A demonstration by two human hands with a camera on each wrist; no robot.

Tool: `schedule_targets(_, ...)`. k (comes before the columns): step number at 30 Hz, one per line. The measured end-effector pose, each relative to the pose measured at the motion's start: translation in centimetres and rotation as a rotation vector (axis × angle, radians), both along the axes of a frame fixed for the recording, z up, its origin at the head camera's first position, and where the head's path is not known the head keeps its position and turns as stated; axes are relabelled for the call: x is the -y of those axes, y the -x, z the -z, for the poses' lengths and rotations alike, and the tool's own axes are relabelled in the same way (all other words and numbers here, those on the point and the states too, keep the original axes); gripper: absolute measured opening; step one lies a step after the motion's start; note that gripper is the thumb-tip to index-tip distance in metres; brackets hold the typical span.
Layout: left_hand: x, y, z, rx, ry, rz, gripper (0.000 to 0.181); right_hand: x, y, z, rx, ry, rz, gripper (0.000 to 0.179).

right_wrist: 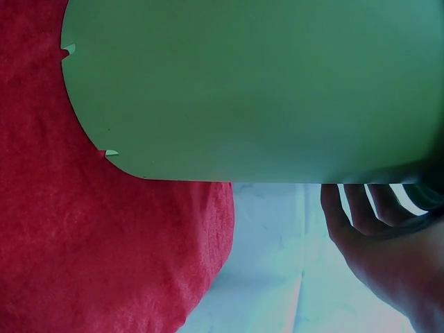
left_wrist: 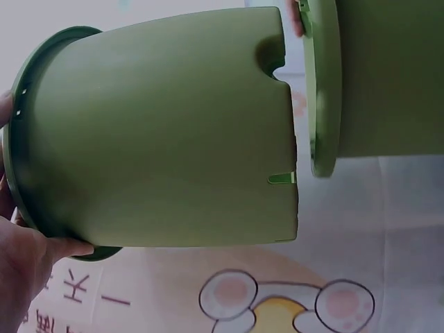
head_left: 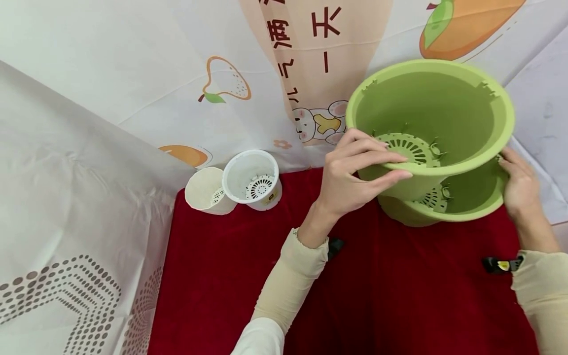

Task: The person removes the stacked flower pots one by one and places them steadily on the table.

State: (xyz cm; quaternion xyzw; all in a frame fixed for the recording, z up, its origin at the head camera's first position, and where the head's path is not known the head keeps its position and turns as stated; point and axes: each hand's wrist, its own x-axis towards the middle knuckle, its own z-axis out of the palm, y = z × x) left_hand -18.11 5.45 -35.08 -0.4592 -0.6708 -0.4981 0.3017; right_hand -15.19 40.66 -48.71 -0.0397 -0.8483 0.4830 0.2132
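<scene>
My left hand (head_left: pixel 350 172) grips the near-left rim of a large green flowerpot (head_left: pixel 443 103), thumb outside and fingers over the edge. Slots pierce its floor, and it tilts a little toward me. Under it is a second green flowerpot (head_left: pixel 481 192), partly hidden by the first. In the left wrist view a gap shows between the upper pot's base (left_wrist: pixel 288 208) and the lower pot's rim (left_wrist: pixel 325 90). My right hand (head_left: pixel 523 187) holds the lower pot at its right rim. The right wrist view shows those fingers (right_wrist: pixel 357 208) against its outer wall.
On the red cloth (head_left: pixel 222 276), toward the back left, stand a white slotted pot (head_left: pixel 270 197) and a cream pot (head_left: pixel 199 190), side by side. A printed white curtain (head_left: pixel 146 59) hangs behind them. Dark straps (head_left: pixel 494 265) sit by the wrists.
</scene>
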Motion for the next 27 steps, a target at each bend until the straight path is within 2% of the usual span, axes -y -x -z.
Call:
schedule_targets(4,1.2,0.0,0.4,0.012,-0.041,-0.023,0.018,-0.1,0.4,-0.4,0.107,0.177,-0.012,0.045)
schedule_targets(6,1.8,0.0,0.6,0.015,-0.063,-0.033,0.018,-0.1,0.5,-0.5,0.105,0.161,-0.035,0.047)
schedule_targets(13,3.4,0.0,1.3,0.022,-0.1,-0.067,0.019,0.3,0.6,-0.6,0.087,0.228,-0.069,0.047)
schedule_targets(19,4.5,-0.2,2.3,0.055,-0.116,-0.092,0.02,0.4,0.6,-0.6,0.07,0.412,-0.113,0.045)
schedule_targets(27,5.6,-0.3,3.1,0.064,-0.141,-0.124,0.022,0.4,0.4,-0.7,0.06,0.505,-0.121,0.044)
